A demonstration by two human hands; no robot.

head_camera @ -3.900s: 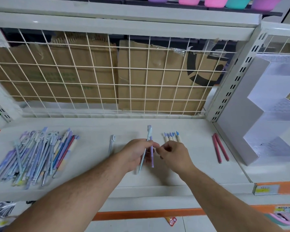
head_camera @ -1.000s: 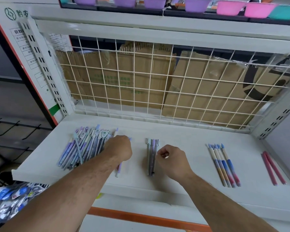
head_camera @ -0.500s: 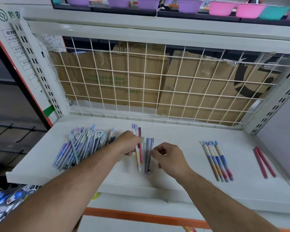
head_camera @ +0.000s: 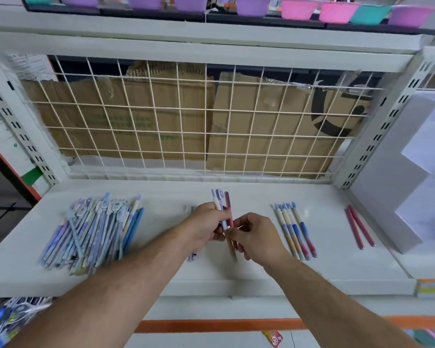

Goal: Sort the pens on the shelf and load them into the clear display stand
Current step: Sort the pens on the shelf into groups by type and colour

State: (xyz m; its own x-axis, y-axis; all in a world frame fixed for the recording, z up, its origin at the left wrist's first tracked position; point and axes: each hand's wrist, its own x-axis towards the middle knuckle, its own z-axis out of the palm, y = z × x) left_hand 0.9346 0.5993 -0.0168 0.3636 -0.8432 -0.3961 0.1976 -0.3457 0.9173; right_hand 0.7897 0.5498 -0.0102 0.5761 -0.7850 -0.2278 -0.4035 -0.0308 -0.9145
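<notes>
My left hand grips a small bunch of pens above the middle of the white shelf: white and purple ones and a red one, tips pointing away. My right hand meets it and pinches the lower part of the red pen. An unsorted pile of pens lies at the left. A small group of pens is mostly hidden under my left hand. Several gradient pens lie right of centre, two red pens farther right. The display stand is at the far right.
A wire grid with cardboard behind it closes the back of the shelf. Coloured bowls sit on the shelf above. Slotted uprights stand at both sides. Packaged goods lie below at the lower left.
My left hand has lifted its pens off the shelf and moved right toward centre. My right hand has come up and taken hold of the red pen. The view has swung to the right.
</notes>
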